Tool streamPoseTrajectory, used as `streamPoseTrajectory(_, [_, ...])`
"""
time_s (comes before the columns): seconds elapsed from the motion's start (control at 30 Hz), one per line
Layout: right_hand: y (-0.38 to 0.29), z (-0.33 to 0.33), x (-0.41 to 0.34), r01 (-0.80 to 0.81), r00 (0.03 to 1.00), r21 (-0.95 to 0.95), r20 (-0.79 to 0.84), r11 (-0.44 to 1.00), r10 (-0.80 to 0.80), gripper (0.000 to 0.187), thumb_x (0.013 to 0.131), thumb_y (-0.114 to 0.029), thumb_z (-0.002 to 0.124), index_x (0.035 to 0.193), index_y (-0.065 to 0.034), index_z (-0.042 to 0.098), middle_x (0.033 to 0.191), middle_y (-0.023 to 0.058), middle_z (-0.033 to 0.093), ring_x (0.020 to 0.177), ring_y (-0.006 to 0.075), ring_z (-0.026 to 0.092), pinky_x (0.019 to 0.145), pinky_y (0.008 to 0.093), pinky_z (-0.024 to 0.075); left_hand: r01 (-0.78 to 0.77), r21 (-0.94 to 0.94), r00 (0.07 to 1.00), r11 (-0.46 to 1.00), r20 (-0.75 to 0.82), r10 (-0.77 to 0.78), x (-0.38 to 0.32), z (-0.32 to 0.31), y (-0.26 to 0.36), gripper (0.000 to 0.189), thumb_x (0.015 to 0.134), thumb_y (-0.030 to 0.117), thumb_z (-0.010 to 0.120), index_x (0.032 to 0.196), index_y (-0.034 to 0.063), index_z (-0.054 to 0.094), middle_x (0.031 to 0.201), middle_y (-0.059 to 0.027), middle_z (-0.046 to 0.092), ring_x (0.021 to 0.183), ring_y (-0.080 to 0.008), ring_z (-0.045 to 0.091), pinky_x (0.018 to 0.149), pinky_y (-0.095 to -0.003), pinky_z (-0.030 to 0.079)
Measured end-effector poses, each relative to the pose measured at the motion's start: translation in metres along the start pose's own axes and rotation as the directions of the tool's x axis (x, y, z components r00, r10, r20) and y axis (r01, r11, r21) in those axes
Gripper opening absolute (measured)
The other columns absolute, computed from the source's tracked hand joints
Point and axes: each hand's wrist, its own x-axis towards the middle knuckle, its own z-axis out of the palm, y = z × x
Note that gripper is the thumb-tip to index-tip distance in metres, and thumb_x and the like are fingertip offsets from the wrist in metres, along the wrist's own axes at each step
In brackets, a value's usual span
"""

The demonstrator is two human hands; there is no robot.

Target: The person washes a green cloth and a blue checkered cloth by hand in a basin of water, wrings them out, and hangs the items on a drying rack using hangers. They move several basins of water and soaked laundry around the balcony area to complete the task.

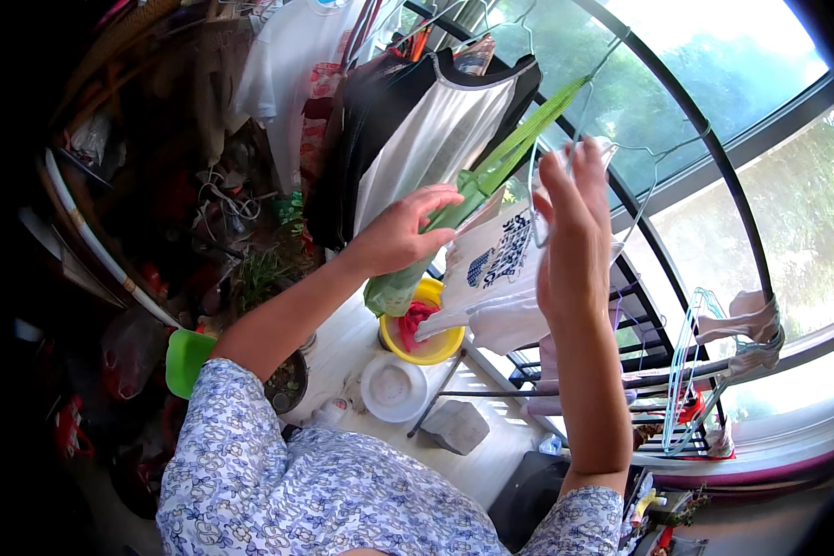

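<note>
A green bag [399, 281] with long woven green straps [535, 125] hangs from a hanger on the curved black rail. My left hand [413, 229] is raised against the bag's left side, fingers curved and apart; whether it presses the cloth I cannot tell. My right hand [573, 208], slightly blurred, is raised beside a wire hanger [534, 187] and a white printed garment [493, 271]. Whether its fingers grip the hanger or the cloth is unclear. To the left, a white and black shirt [434, 146] hangs close by.
Below are a yellow basin [452, 347] holding red cloth, a white basin [394, 389], a stone block [456, 425] and a potted plant [288, 382]. Light-blue hangers [681, 375] hang at the right by the window. A black rail [723, 149] arches overhead; clutter fills the left.
</note>
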Motion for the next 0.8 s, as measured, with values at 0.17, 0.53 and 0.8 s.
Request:
streamPoseTrajectory(0.17, [-0.009,-0.042,-0.056,0.532,0.843,-0.46,0.209,0.711,-0.495,0.059,0.078,-0.019,0.062,0.13,-0.0026,0.04,0.137,0.0251,0.03,0.118,0.0332,0.044,0.093,0.0386,0.0377,-0.162,-0.011,0.986,0.987,-0.043,0.161,-0.044,-0.033,0.038,0.031,0.08,0.002,0.055,0.11,0.0049,0.058,0.118,-0.0098,0.055,0.1,-0.0152,0.056,0.08,-0.027,0.046])
streamPoseTrajectory(0.53, [0.032,-0.165,-0.173,0.029,0.936,-0.256,-0.334,0.966,-0.116,0.028,0.085,-0.015,0.054,0.107,0.0018,0.056,0.127,0.0234,0.045,0.098,0.019,0.058,0.076,0.0266,0.048,0.507,-0.274,0.847,0.817,-0.018,-0.532,-0.168,-0.038,-0.048,0.016,0.086,0.008,0.054,0.096,-0.0026,0.061,0.084,-0.0065,0.064,0.074,-0.009,0.059,0.069,-0.0235,0.048])
streamPoseTrajectory(0.8, [0.079,-0.19,-0.226,-0.222,0.843,0.24,-0.44,0.945,0.31,0.022,0.089,-0.008,0.051,0.108,0.0024,0.055,0.124,0.0218,0.048,0.088,0.0171,0.062,0.072,0.0247,0.0522,0.571,-0.237,0.818,0.786,0.24,-0.523,-0.151,0.023,-0.069,0.016,0.087,0.007,0.053,0.098,-0.002,0.06,0.086,-0.0065,0.064,0.073,-0.0098,0.058,0.071,-0.0239,0.048])
